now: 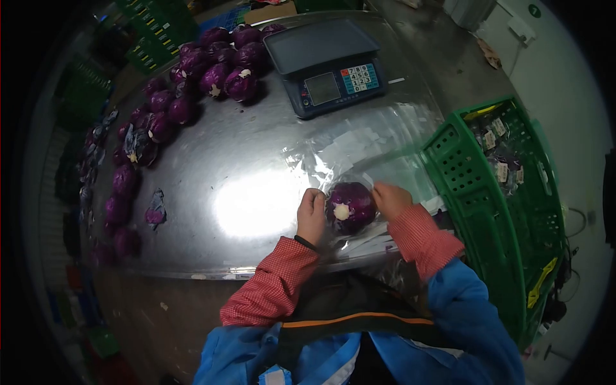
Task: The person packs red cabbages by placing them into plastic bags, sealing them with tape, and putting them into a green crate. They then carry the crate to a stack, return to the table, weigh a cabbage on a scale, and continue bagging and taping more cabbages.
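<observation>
A red cabbage [357,204] with its pale cut stem facing up lies between my two hands at the front of the metal table. Clear plastic bags [350,146] spread out behind it, and thin plastic shows around the cabbage. To its left, my left hand [311,217] is closed, with thumb and fingers pinching the edge of the plastic. My right hand [391,200] is closed at the cabbage's right side, also gripping plastic, though its fingertips are partly hidden and slightly blurred.
A digital scale [327,67] stands at the back of the table [212,141]. Several red cabbages [192,64] line the back and left. A loose leaf piece [156,210] lies left. On the right, a green crate [459,163] holds bagged, labelled cabbages [504,163].
</observation>
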The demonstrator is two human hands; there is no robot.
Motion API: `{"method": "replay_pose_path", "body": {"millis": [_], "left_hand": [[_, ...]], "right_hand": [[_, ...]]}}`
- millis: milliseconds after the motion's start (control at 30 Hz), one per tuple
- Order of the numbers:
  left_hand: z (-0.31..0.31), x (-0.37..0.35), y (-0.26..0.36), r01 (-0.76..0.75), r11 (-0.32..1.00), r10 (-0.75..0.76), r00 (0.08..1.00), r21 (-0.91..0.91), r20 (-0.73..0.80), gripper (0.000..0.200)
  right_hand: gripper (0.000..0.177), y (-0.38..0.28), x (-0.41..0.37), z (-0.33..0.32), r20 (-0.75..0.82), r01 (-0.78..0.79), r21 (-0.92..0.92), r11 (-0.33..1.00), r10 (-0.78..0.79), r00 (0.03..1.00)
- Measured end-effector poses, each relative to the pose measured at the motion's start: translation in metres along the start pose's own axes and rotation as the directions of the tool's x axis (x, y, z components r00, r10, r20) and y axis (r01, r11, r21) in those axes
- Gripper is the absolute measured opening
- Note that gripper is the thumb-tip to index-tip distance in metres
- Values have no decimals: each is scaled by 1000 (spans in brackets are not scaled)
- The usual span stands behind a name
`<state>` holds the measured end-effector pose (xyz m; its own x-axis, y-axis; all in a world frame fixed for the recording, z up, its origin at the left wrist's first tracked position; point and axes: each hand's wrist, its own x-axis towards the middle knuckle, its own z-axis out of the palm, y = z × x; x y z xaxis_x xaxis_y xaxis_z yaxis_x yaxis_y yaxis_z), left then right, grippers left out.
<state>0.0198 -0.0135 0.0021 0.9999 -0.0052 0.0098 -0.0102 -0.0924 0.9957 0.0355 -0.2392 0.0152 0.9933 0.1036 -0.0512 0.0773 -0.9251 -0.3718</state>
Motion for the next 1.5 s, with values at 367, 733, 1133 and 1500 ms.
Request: {"method": "replay_pose_path", "body": {"millis": [367, 733, 1133, 1500], "left_hand": [[-32, 2, 71, -69, 997, 72, 980, 23, -187, 12], [-85, -4, 39, -92, 912, 223, 929, 399, -295, 11], [-70, -12, 75, -66, 968, 125, 963, 241, -237, 11], [-50, -28, 65, -93, 945, 135, 984, 315, -114, 12]], "right_hand": [[22, -50, -43, -47, -230, 106, 354, 929, -23, 973], [20, -93, -22, -24, -54, 159, 419, 894, -150, 987], [21, -82, -15, -43, 1, 55, 514, 856, -65, 998], [25, -34, -74, -12, 26, -75, 787, 613, 88, 996]]}}
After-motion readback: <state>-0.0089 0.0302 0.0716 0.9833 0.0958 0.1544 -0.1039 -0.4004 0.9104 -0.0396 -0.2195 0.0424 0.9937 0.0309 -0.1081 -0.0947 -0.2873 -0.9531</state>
